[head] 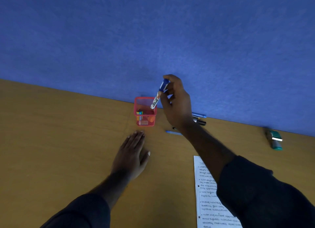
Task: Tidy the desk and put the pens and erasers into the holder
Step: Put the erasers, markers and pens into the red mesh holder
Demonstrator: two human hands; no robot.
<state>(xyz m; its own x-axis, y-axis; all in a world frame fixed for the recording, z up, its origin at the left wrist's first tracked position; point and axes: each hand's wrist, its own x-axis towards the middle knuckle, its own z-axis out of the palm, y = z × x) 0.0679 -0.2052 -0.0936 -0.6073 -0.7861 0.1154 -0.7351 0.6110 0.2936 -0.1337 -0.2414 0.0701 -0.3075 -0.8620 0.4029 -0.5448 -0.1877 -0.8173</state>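
Observation:
A red mesh holder stands on the wooden desk against the blue partition, with several erasers inside. My right hand grips a blue-capped white marker tilted over the holder, its lower end at the holder's right rim. My left hand lies flat on the desk just in front of the holder, fingers together, holding nothing. More pens lie right of the holder: a blue pen, a black pen and a thin blue pen, partly hidden by my right arm.
A green stapler lies at the far right by the blue partition. A printed sheet of paper lies at the lower right, partly under my right sleeve.

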